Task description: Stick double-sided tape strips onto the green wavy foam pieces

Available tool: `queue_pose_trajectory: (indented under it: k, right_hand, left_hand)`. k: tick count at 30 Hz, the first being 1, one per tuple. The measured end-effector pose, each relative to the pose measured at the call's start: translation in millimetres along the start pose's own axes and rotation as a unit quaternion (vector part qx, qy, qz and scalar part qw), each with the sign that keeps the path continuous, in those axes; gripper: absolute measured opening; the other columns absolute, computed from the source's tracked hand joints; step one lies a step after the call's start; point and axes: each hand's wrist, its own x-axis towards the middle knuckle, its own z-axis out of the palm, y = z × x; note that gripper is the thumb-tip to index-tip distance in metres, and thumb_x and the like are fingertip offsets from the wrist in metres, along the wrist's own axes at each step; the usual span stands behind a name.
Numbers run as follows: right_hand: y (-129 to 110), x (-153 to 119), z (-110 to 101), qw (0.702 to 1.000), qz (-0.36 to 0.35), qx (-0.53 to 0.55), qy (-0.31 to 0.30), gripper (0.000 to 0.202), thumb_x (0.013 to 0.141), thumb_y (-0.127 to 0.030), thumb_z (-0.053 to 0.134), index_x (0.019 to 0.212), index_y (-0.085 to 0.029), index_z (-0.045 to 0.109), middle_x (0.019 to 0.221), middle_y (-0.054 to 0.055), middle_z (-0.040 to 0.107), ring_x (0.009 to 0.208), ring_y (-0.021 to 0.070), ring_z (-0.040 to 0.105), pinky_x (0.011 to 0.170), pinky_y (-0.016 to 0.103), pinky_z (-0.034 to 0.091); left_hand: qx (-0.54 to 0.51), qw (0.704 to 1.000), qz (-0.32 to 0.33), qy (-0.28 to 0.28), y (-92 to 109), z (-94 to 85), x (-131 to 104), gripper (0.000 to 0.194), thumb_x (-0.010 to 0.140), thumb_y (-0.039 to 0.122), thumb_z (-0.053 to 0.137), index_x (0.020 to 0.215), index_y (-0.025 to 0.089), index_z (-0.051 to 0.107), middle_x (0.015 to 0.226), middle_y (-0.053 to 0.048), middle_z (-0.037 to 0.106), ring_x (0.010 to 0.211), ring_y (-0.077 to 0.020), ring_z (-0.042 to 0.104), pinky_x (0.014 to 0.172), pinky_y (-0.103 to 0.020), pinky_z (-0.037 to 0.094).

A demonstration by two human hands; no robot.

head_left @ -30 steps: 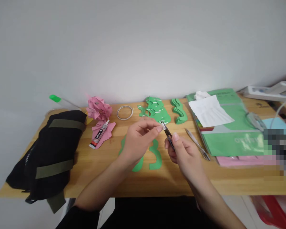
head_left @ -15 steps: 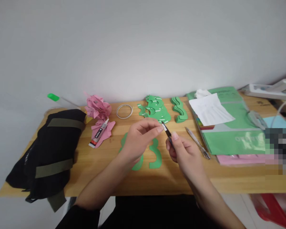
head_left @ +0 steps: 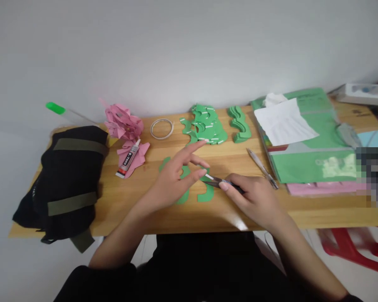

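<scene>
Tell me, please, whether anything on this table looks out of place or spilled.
Only mildly: the black bag lies partly off the table, an olive strap hanging past the front edge, so it looks carelessly placed. I see no spill.

The camera sat on the person's head and looked forward and down. It saw the long, light-brown wooden table (head_left: 318, 212) from above, with its left end inside the view and its right side running out. The plain grey-white wall (head_left: 189, 54) stood straight ahead and filled the top. The bare left hand (head_left: 179, 176) and bare right hand (head_left: 255, 195) were close, near the middle. Soft black clothes (head_left: 204, 268) showed nearest, at the bottom.
</scene>
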Motion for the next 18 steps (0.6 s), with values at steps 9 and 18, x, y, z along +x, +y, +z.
queue_pose_trajectory:
  k: [9, 18]
  right_hand:
    - [3.2, -4.9, 1.7, 0.999, -0.011, -0.043, -0.014, 0.061, 0.097, -0.062, 0.033, 0.065, -0.019, 0.064, 0.048, 0.001, 0.054, 0.044, 0.0130, 0.051, 0.049, 0.027, 0.028]
    - [6.0, -7.6, 3.8, 0.998, -0.017, -0.047, -0.044, 0.063, 0.097, -0.063, 0.032, 0.066, -0.019, 0.064, 0.048, 0.001, 0.055, 0.044, 0.0132, 0.051, 0.049, 0.027, 0.028]
  left_hand:
    - [0.065, 0.997, 0.033, -0.032, -5.8, 3.7, -8.1, 0.061, 0.087, 0.018, 0.063, 0.143, 0.031, 0.045, 0.095, -0.001, 0.071, 0.107, -0.0200, 0.063, 0.113, -0.044, 0.033]
    - [-0.023, 1.000, -0.006, 0.017, -7.7, 9.3, -8.4, 0.062, 0.076, 0.012, 0.073, 0.134, 0.026, 0.056, 0.071, 0.005, 0.068, 0.085, -0.0162, 0.066, 0.109, -0.042, 0.040]
